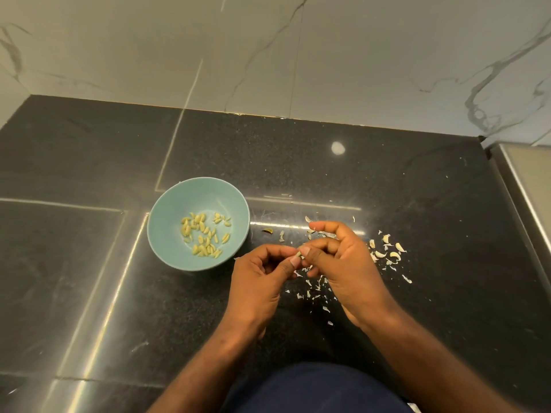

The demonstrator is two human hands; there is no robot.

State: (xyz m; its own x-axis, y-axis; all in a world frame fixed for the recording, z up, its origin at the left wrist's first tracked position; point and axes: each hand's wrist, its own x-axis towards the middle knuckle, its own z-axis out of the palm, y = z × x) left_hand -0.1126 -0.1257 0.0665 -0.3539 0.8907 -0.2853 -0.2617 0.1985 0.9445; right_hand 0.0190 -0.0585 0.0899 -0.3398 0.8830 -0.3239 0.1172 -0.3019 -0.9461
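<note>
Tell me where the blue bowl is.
The bowl sits on the dark counter, just left of the left hand, in the head view.

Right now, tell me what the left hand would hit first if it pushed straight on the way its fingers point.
The right hand: both pinch one small seed between them, so the left hand would likely meet it at once.

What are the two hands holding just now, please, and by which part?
One small pale seed, pinched between the left hand and the right hand. Their fingers cover most of it, so which end each grips cannot be told.
</note>
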